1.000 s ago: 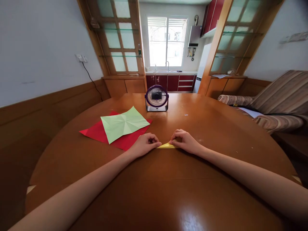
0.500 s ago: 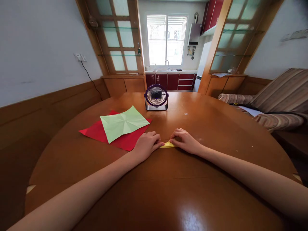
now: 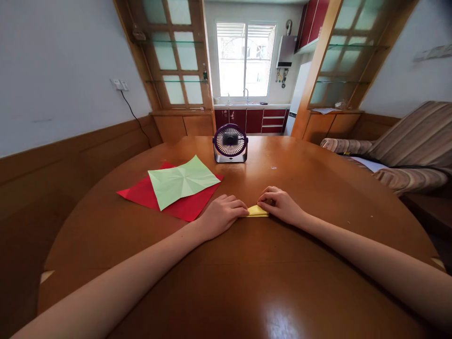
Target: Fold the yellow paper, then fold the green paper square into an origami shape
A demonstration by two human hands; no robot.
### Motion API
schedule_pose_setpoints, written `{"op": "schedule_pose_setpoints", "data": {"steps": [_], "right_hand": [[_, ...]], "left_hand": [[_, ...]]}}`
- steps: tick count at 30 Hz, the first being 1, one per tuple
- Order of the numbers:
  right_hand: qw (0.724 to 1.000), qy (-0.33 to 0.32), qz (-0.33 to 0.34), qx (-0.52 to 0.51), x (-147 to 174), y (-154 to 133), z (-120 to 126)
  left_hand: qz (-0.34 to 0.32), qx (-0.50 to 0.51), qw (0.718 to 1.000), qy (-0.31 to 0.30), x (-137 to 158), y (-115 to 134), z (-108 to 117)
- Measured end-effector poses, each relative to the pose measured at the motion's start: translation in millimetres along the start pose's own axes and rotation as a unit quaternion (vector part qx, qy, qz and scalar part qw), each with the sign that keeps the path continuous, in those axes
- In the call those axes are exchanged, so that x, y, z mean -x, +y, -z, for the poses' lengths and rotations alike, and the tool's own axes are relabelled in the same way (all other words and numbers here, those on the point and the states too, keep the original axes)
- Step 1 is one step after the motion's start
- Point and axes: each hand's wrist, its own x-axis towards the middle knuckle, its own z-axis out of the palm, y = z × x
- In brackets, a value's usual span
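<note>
A small folded piece of yellow paper point(image 3: 257, 212) lies on the wooden table between my two hands, its lower edge straight and its top sloping. My left hand point(image 3: 226, 213) rests on the table with fingers together, the tips pressed on the paper's left end. My right hand point(image 3: 280, 205) pinches the paper's upper right part between thumb and forefinger, the other fingers curled. Both ends of the paper are partly hidden under the fingers. Beyond my left hand, a creased light green sheet point(image 3: 183, 181) lies over a red sheet point(image 3: 206, 200).
A small purple desk fan point(image 3: 230, 142) stands near the far side of the round wooden table point(image 3: 226, 292). A striped armchair point(image 3: 409, 136) is at the right, past the table edge. A tiny pale scrap point(image 3: 273, 167) lies right of the fan.
Both hands have shifted slightly to the right along with the yellow paper. More of the paper's face shows between them. The green and red sheets stay in place.
</note>
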Motion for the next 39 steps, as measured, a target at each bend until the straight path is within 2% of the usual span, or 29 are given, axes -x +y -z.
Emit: {"op": "schedule_pose_setpoints", "data": {"steps": [2, 5, 8, 11, 18, 30, 39], "right_hand": [[0.999, 0.012, 0.026, 0.014, 0.6, -0.4, 1.4], [0.994, 0.010, 0.109, 0.027, 4.5, -1.7, 7.8], [0.981, -0.036, 0.190, 0.024, 12.5, -3.1, 16.5], [0.971, -0.073, 0.223, 0.032, 20.7, -3.5, 22.4], [0.969, -0.096, 0.226, 0.010, 24.5, -1.2, 23.7], [0.964, -0.135, 0.228, 0.000, 21.2, 0.7, 27.8], [0.955, -0.155, 0.251, 0.033, 20.3, 5.5, 28.4]], "left_hand": [[-0.009, -0.003, 1.000, 0.003, 0.3, -1.5, -1.9], [-0.017, 0.001, 1.000, 0.016, 0.5, -3.3, -3.8], [-0.028, 0.014, 0.999, 0.028, 0.3, -4.1, -4.4], [-0.036, 0.024, 0.998, 0.035, -0.2, -4.0, -4.3], [-0.043, 0.038, 0.998, 0.040, -0.4, -3.9, -3.3], [-0.033, -0.005, 0.999, -0.028, 0.8, -4.0, -0.1], [-0.038, -0.003, 0.999, -0.038, 0.7, 1.9, 6.2]]}}
